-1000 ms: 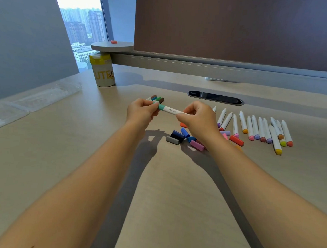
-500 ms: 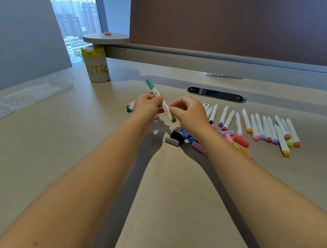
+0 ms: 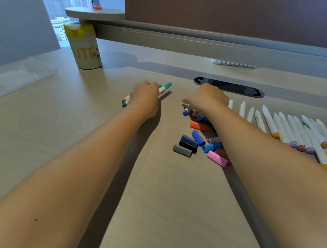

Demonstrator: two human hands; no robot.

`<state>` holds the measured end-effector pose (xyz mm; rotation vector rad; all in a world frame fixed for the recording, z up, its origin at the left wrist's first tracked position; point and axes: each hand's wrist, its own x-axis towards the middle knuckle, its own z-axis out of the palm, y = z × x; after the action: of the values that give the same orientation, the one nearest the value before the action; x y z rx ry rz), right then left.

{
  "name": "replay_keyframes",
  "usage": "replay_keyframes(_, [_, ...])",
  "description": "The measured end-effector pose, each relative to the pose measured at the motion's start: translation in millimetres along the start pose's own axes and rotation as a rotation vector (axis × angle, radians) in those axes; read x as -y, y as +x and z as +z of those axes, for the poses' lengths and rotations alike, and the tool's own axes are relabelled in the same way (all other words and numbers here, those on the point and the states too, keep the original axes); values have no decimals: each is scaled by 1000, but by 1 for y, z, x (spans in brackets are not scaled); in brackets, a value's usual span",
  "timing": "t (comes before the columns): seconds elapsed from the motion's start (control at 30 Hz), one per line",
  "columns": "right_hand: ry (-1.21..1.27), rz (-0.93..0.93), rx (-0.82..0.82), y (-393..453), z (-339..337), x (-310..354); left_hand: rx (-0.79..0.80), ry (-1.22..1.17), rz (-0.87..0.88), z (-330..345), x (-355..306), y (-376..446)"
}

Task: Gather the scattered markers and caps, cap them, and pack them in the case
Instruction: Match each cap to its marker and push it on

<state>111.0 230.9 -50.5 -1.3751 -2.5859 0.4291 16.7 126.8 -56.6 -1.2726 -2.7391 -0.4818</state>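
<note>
Clear case (image 3: 18,78) upper left, well apart. Left hand (image 3: 144,98) curled over capped markers (image 3: 164,86), centre. Right hand (image 3: 206,98) reaching into uncapped markers (image 3: 194,112), grip hidden. Forearm over loose caps (image 3: 196,143): could scatter them.

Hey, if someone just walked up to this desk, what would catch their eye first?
Probably the heap of loose coloured caps mid-desk, between the two forearms. Right of it lies a row of white markers. The left hand rests on a few capped markers, and the right hand reaches into more markers.
</note>
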Motion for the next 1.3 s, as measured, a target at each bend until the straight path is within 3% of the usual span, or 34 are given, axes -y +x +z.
replay_keyframes(0.1, [-134,-28,-27,1,3,7,-5,95,28,5,7,2])
replay_keyframes(0.2, [-76,-31,11,-1,0,8,-29,97,27,6,9,0])
replay_keyframes(0.37, [322,20,65,-16,-18,1,-30,-60,36,-8,-2,-20])
replay_keyframes(0.5, [731,110,77,-39,-33,-11,85,-244,83,-19,-19,-51])
replay_keyframes(0.63, [914,136,128,-69,-45,-30,190,-302,84,-24,-34,-77])
replay_keyframes(0.77, [924,99,105,-96,-55,-52,265,-306,75,-26,-47,-94])
replay_keyframes(1.3, [897,62,101,-112,-59,-80,266,-28,138,-13,-84,-91])
